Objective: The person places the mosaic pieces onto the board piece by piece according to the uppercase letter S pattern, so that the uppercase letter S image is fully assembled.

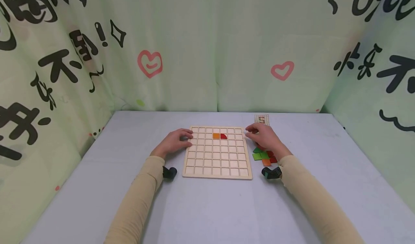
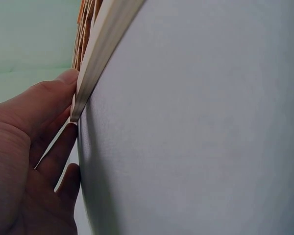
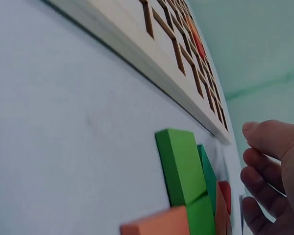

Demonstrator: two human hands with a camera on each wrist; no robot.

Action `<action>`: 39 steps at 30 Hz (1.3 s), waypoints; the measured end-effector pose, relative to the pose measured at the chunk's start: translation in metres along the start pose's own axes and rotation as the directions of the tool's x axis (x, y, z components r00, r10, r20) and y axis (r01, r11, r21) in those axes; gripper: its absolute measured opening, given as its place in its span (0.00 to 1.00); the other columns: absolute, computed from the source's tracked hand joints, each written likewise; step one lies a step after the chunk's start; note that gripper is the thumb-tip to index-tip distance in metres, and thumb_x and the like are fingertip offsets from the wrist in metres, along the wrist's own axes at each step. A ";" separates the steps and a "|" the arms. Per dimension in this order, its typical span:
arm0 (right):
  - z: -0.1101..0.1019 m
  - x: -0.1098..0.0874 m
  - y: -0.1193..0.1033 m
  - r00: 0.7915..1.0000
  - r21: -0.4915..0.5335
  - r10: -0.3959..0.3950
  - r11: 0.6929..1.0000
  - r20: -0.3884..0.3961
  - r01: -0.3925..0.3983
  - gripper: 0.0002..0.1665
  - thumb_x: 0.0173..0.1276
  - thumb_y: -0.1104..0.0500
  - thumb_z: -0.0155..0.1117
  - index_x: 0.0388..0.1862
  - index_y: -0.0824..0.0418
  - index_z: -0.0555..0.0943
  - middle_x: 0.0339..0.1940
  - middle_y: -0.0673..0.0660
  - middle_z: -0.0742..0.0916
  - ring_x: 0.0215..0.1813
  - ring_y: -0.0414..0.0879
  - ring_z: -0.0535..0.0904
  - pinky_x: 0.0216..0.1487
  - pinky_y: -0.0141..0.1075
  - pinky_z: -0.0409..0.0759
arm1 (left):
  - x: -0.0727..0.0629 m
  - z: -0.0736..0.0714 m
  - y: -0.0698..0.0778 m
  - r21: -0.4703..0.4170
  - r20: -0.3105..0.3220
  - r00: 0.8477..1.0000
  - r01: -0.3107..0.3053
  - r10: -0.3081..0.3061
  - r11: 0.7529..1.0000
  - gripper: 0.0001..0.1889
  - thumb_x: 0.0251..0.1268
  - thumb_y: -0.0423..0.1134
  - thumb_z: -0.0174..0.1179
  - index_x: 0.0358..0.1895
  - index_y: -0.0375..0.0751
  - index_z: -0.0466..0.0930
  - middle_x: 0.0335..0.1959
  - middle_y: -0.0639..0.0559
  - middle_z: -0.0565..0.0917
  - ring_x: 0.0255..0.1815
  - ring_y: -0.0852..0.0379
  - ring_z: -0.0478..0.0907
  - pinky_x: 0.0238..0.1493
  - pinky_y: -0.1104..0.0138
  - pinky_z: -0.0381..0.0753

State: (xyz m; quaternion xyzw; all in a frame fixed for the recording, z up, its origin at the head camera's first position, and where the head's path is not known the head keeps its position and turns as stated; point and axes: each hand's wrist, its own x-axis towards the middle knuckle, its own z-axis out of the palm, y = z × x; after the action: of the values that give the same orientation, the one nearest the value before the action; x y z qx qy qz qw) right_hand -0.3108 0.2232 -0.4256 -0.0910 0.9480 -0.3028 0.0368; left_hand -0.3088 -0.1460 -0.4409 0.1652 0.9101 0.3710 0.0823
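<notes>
A square wooden grid board (image 1: 217, 178) lies on the table, with an orange square tile (image 1: 216, 136) and a red rounded tile (image 1: 223, 136) in neighbouring cells of an upper row. My left hand (image 1: 175, 141) rests against the board's left edge; in the left wrist view its thumb (image 2: 51, 95) touches the rim. Just off the board's right edge, my right hand (image 1: 264, 136) hovers with loosely bent fingers and nothing visible in it. Below it lie several loose tiles: green blocks (image 3: 183, 161), an orange block (image 3: 159, 224) and red ones (image 1: 273, 159), partly hidden by the hand.
A small patterned card (image 1: 262, 119) lies near the back edge of the white table (image 1: 214, 211), beyond the right hand. Black wrist devices (image 1: 271, 173) sit at both cuffs. Pale green curtains (image 1: 214, 49) with black writing and red hearts enclose the table's back and sides.
</notes>
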 end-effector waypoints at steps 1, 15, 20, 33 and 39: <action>-0.002 -0.002 0.002 1.000 0.002 0.010 1.000 0.003 -0.010 0.23 0.74 0.52 0.61 0.62 0.62 0.79 0.57 0.64 0.83 0.55 0.56 0.77 0.55 0.47 0.84 | 0.000 0.000 0.000 -0.004 0.002 1.000 0.002 -0.002 1.000 0.17 0.66 0.38 0.65 0.56 0.36 0.83 0.70 0.46 0.75 0.77 0.44 0.63 0.79 0.52 0.60; -0.019 -0.012 0.019 0.995 -0.100 0.013 0.995 0.103 -0.002 0.27 0.70 0.54 0.64 0.63 0.67 0.77 0.53 0.65 0.82 0.51 0.55 0.74 0.50 0.43 0.81 | 0.000 0.001 -0.001 -0.015 -0.002 1.000 -0.006 0.006 1.000 0.18 0.66 0.39 0.66 0.56 0.36 0.83 0.70 0.47 0.75 0.77 0.45 0.63 0.79 0.53 0.59; -0.019 -0.009 0.019 0.990 -0.102 0.001 0.995 0.138 0.014 0.25 0.70 0.57 0.63 0.64 0.67 0.77 0.50 0.63 0.84 0.48 0.53 0.76 0.45 0.38 0.82 | 0.001 0.001 0.000 -0.019 -0.002 1.000 -0.001 0.001 1.000 0.18 0.66 0.39 0.66 0.56 0.36 0.83 0.70 0.47 0.75 0.77 0.45 0.63 0.79 0.53 0.59; -0.018 -0.007 0.012 0.995 -0.084 -0.059 0.994 0.075 0.066 0.20 0.76 0.58 0.58 0.62 0.65 0.79 0.60 0.65 0.84 0.57 0.57 0.77 0.66 0.55 0.77 | 0.000 0.000 0.001 -0.004 0.002 1.000 -0.008 0.008 1.000 0.17 0.66 0.38 0.65 0.56 0.37 0.83 0.70 0.47 0.75 0.77 0.45 0.63 0.79 0.53 0.60; -0.020 -0.004 0.011 0.996 -0.092 -0.061 0.993 0.069 0.068 0.17 0.78 0.59 0.55 0.60 0.63 0.81 0.59 0.65 0.83 0.55 0.57 0.75 0.62 0.53 0.79 | -0.001 0.000 0.001 -0.016 0.005 1.000 -0.003 0.003 1.000 0.17 0.66 0.38 0.65 0.56 0.36 0.83 0.70 0.47 0.75 0.77 0.45 0.63 0.79 0.53 0.60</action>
State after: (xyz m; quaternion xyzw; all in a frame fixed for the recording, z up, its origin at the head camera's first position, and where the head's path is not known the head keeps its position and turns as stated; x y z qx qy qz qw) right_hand -0.3109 0.2440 -0.4156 -0.1331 0.9560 -0.2557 0.0541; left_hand -0.3074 -0.1456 -0.4397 0.1666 0.9067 0.3781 0.0853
